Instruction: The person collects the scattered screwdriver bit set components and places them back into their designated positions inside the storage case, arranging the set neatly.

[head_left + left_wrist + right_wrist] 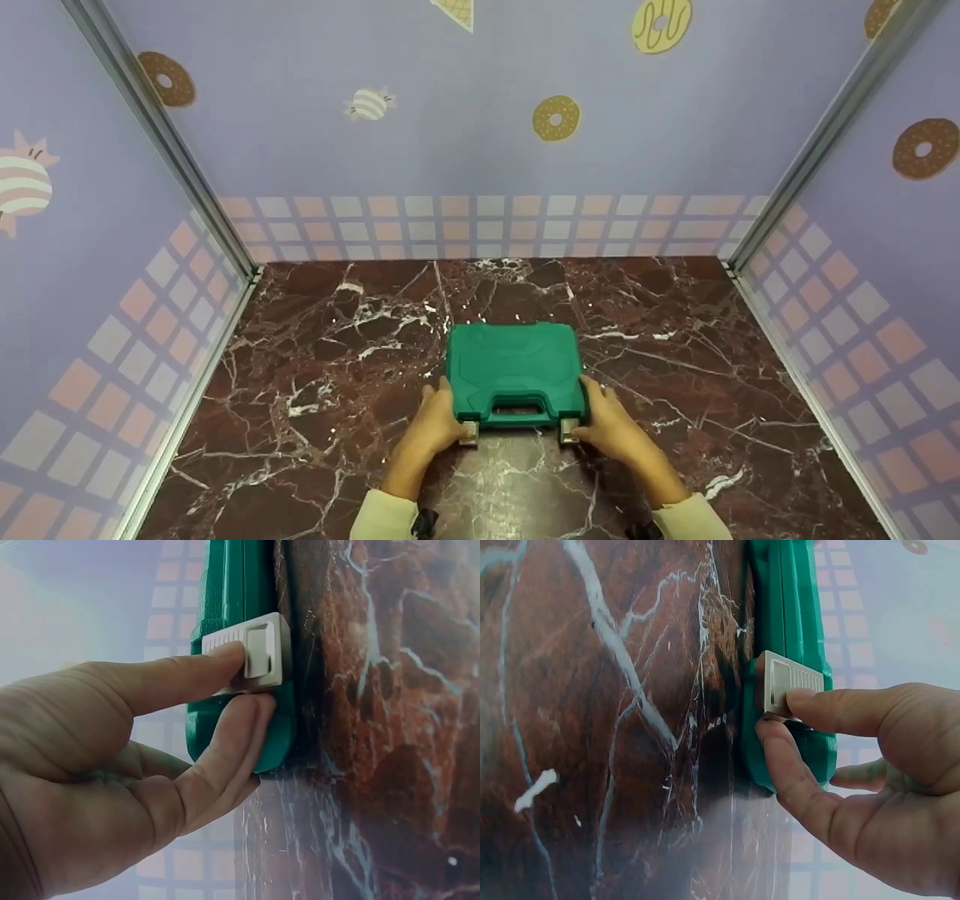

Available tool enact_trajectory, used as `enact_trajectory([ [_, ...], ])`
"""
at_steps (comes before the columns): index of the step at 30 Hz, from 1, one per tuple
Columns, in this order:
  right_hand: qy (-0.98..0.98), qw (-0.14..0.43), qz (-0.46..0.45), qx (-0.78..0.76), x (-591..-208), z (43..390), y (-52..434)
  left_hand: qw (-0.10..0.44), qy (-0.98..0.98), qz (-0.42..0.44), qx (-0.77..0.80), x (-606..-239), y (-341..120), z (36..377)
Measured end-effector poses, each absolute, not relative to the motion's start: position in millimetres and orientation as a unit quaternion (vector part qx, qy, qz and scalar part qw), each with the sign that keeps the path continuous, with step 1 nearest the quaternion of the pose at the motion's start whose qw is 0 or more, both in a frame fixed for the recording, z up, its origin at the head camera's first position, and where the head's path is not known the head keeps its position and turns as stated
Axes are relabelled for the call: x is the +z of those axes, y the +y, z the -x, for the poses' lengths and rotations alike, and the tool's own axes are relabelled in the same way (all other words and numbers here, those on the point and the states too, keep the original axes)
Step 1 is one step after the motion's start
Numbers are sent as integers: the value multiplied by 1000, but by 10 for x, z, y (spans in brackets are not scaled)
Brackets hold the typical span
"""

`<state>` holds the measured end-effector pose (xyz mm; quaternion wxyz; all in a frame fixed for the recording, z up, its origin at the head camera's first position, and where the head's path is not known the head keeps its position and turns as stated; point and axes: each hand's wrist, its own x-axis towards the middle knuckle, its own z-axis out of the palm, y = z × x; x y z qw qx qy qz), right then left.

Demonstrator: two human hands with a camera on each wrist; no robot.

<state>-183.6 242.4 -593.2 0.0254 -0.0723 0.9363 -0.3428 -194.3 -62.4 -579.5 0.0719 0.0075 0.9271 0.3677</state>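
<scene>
The green case (514,367) is laid flat on the tabletop (315,360), just ahead of both hands. Its left latch (251,652) is pinched by the left hand (437,424), its right latch (784,682) by the right hand (611,427).

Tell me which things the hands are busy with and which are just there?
Busy with:
green case
left latch, under the left hand
right latch, under the right hand

Just there:
marble table
doughnut-patterned walls

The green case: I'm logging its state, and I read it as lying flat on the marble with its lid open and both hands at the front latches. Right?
Not quite: the green case lies flat with its lid closed, as the head view shows. The left hand and right hand are at the front latches.
</scene>
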Motion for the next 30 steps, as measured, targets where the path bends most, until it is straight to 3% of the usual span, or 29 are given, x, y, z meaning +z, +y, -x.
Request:
enact_trajectory([
  [9,939,15,68,-337,-6015,1884,2431,70,935,-13,348,-5832,-639,1959],
  [19,946,-38,135,-293,-6048,1899,2455,-9,938,-195,288,-5975,-751,2043],
  [30,941,-59,199,-266,-6071,1925,2484,11,925,-225,305,-5992,-820,2069],
])
